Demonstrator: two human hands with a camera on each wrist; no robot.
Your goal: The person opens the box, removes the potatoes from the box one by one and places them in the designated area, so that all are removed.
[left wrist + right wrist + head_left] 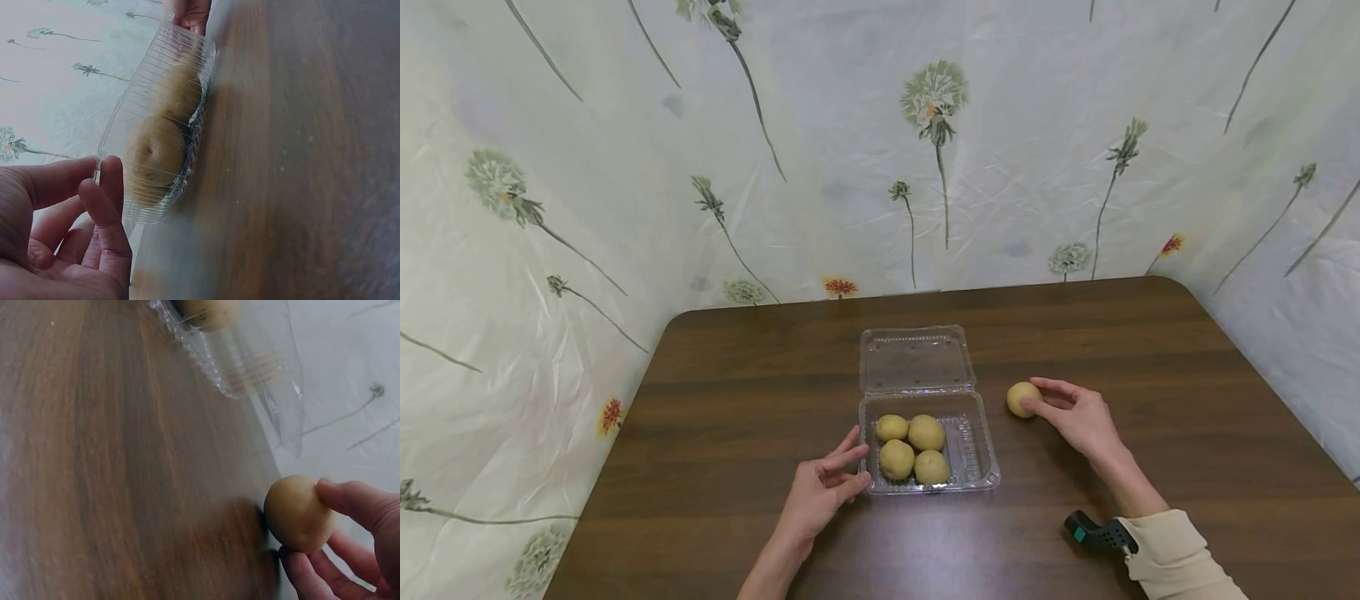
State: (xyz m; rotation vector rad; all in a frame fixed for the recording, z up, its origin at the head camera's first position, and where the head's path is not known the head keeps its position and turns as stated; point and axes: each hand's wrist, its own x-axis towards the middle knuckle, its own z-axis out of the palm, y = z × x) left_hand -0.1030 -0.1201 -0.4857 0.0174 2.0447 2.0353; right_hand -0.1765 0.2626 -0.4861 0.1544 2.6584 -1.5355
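A clear plastic clamshell box (970,450) stands on the table with its lid (917,360) laid back behind it. Several round, yellowish-brown potatoes (927,433) fill the left and middle of its tray, while the right part shows bare plastic. My left hand (823,492) pinches the box's left rim between thumb and fingers; the left wrist view shows potatoes (156,150) through the ribbed wall. To the right of the box, my right hand (1078,421) holds a single potato (1022,400) between thumb and fingertips, close over the table. That potato (299,514) appears whole and smooth.
The dark brown wooden table (760,375) has rounded far corners. Behind and beside it hangs a pale curtain (850,167) printed with dandelions. A black strap (1101,533) sits on my right wrist, by a cream sleeve (1176,554).
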